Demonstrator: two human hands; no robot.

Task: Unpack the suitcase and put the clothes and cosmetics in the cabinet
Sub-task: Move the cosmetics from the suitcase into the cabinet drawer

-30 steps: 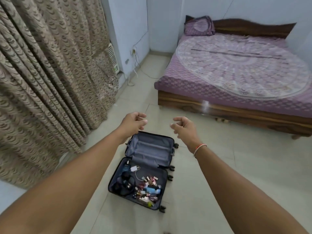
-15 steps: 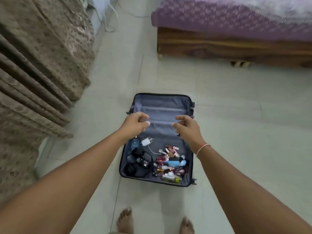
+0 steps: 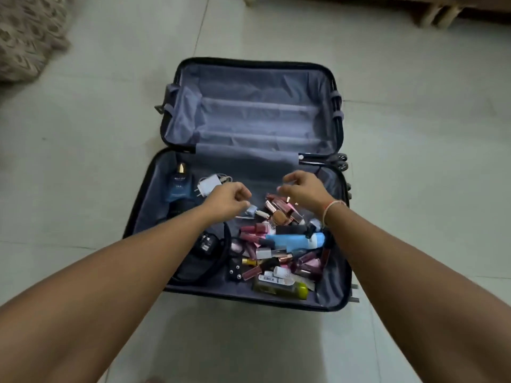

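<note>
Head view drops from the bed to the open suitcase (image 3: 250,186) on the floor — both hands, left hand (image 3: 226,201) and right hand (image 3: 300,190), now hover half-curled, holding nothing, over cosmetics (image 3: 279,244) heaped along its right edge; picking starts.

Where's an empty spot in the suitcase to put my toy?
The far half of the suitcase is bare lining. In the near half, only a strip past the charger is free; cosmetics crowd its right, a black pouch its left.

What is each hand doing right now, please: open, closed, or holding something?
Left hand: fingers loosely curled, holding nothing, over the suitcase.
Right hand: fingers half open, holding nothing, above the cosmetics.
</note>
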